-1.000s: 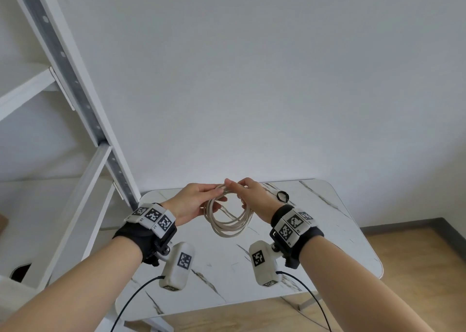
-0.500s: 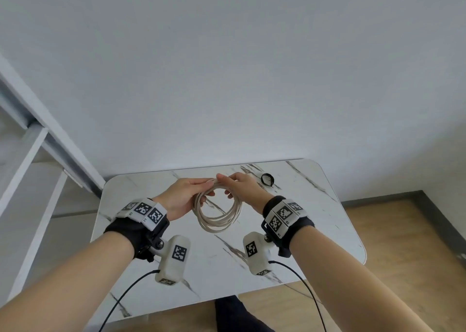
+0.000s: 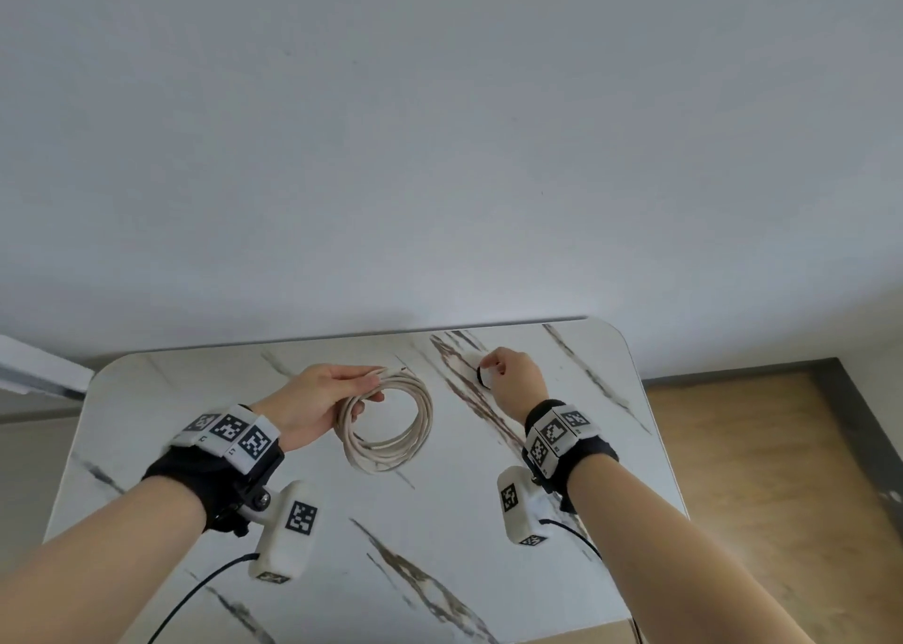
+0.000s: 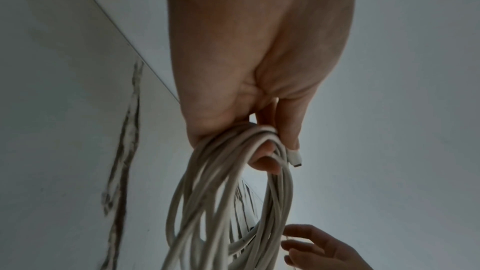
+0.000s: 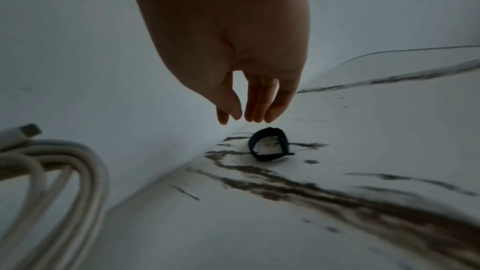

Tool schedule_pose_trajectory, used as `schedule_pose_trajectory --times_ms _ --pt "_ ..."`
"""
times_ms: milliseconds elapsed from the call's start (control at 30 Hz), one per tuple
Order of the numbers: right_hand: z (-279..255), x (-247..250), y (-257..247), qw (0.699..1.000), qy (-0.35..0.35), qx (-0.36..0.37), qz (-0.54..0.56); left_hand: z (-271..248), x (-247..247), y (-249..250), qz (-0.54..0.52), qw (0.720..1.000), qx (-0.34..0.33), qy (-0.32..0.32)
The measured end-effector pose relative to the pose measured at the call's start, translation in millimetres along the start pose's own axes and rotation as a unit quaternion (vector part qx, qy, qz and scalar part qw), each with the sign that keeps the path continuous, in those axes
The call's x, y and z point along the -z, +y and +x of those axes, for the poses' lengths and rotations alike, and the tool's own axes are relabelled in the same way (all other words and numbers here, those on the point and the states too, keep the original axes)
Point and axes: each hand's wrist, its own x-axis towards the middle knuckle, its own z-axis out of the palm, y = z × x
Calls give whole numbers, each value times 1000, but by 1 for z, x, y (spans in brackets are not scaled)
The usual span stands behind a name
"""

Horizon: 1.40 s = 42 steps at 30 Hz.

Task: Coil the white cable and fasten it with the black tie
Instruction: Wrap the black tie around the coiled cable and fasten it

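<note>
The white cable is wound into a round coil of several loops that hangs above the marble table. My left hand grips the coil's top left between thumb and fingers, and a plug end sticks out by the thumb. The black tie, a small closed loop, lies on the table at the back right. My right hand hovers just over it with fingers pointing down and holding nothing. The coil shows at the right wrist view's left edge.
A plain white wall stands right behind the table's far edge. Wooden floor lies beyond the table's right side. Part of a white shelf frame shows at the far left. Camera cords hang from both wrists.
My right hand has let go of the coil and moved right to the black tie. The left hand now holds the coil alone. The head view has tilted down and panned right.
</note>
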Motion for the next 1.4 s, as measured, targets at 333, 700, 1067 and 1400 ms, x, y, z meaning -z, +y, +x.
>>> schedule_pose_trajectory --times_ms 333,700,1067,1400 --pt "38 -4 27 991 -38 -61 -115 29 1 6 -35 999 19 10" --pt "20 10 -23 998 -12 31 -58 2 10 18 -16 999 14 -39" --pt "-75 18 -115 981 28 190 28 -75 23 39 149 976 -41 -150" --pt "-145 3 -156 967 18 251 -23 -116 30 36 185 961 -60 -197"
